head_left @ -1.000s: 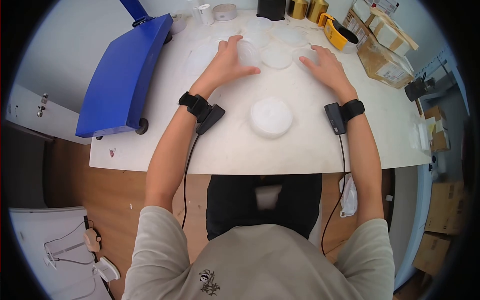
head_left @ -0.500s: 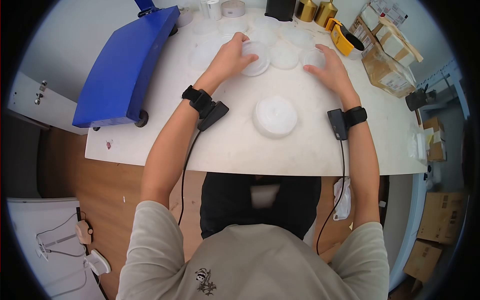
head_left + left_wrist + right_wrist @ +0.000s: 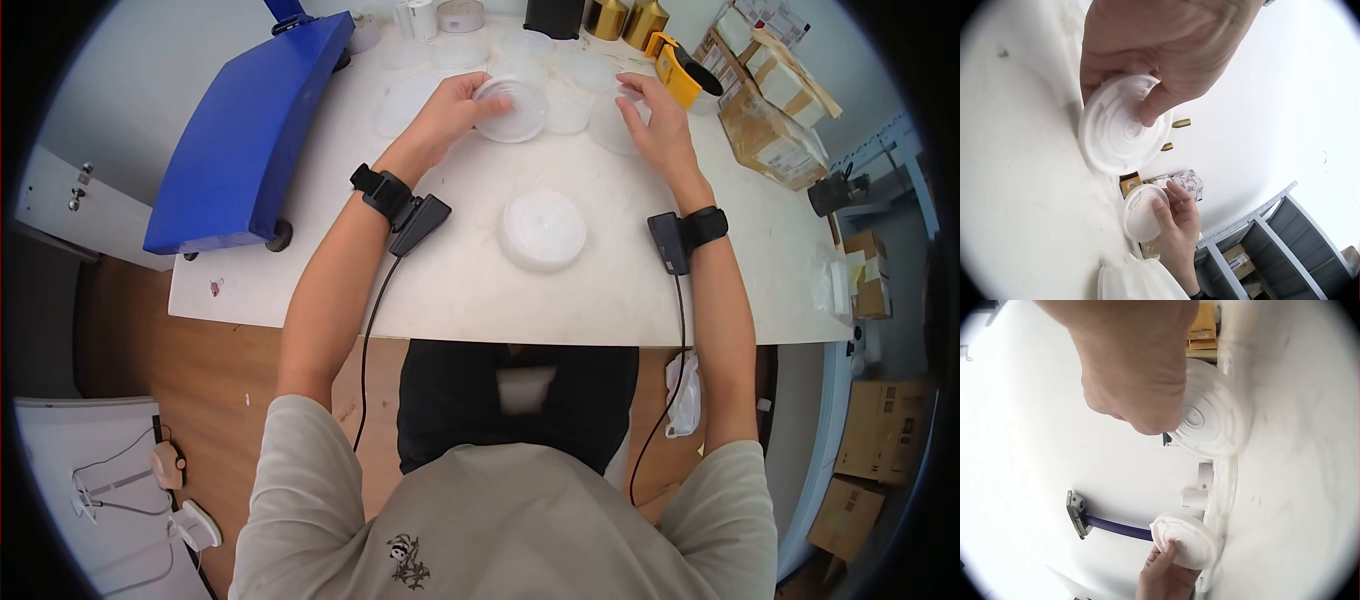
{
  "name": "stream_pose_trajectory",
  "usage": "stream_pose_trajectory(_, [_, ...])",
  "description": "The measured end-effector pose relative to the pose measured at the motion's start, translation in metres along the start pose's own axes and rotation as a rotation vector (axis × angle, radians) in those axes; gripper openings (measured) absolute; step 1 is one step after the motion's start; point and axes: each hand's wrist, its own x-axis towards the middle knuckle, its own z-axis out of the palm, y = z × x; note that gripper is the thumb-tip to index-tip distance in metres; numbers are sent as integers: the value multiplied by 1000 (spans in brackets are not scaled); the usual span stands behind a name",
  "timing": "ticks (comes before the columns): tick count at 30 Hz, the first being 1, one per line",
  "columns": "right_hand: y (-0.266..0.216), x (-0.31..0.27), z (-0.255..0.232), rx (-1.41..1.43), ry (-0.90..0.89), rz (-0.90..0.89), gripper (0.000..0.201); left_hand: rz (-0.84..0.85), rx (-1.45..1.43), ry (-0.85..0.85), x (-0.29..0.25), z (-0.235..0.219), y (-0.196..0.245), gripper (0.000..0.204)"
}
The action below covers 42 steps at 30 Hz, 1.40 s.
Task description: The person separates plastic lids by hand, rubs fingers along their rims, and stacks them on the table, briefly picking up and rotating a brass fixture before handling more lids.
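My left hand (image 3: pixel 445 120) pinches a round translucent plastic lid (image 3: pixel 520 118), thumb on its ringed face and fingers behind the rim. In the left wrist view that lid (image 3: pixel 1110 140) stands tilted up close over the table. My right hand (image 3: pixel 664 138) grips a second such lid (image 3: pixel 608 128) by its edge, also tilted up, as the right wrist view shows of this lid (image 3: pixel 1210 419). Between my forearms, nearer the front edge, sits a round white stack of what look like lids (image 3: pixel 542 230); neither hand touches it.
More translucent lids (image 3: pixel 568 110) lie flat on the white table (image 3: pixel 450 300) behind my hands. A blue platform scale (image 3: pixel 250 130) stands at left. Gold cylinders (image 3: pixel 606 18), a yellow tape dispenser (image 3: pixel 678 72) and taped cardboard boxes (image 3: pixel 770 130) line the back right.
My left hand's spread fingers have closed on the lid, thumb now on its face, and the lid has shifted slightly right. The right hand's lid has been tipped up; the stack stays put.
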Motion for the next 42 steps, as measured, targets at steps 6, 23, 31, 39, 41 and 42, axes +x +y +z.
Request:
stream_pose_trajectory(6, [-5,1,1,75,-2,-5,25,36,-18,-82,-3,1,3,24])
stream_pose_trajectory(23, [-9,-1,-1,165,22,-44,39,-23,-81,-32,-3,0,4,30])
stream_pose_trajectory(31, [-11,2,-4,190,12,-42,38,-23,-113,16,-3,1,10,35])
stream_pose_trajectory(39, [-8,2,-1,179,21,-56,34,-35,-189,92,-2,5,9,29])
stream_pose_trajectory(41, [-8,2,-1,163,23,-60,33,-26,-168,90,-1,5,9,27])
stream_pose_trajectory(42, [-8,1,-1,148,22,-65,32,-28,-167,89,-1,4,8,27])
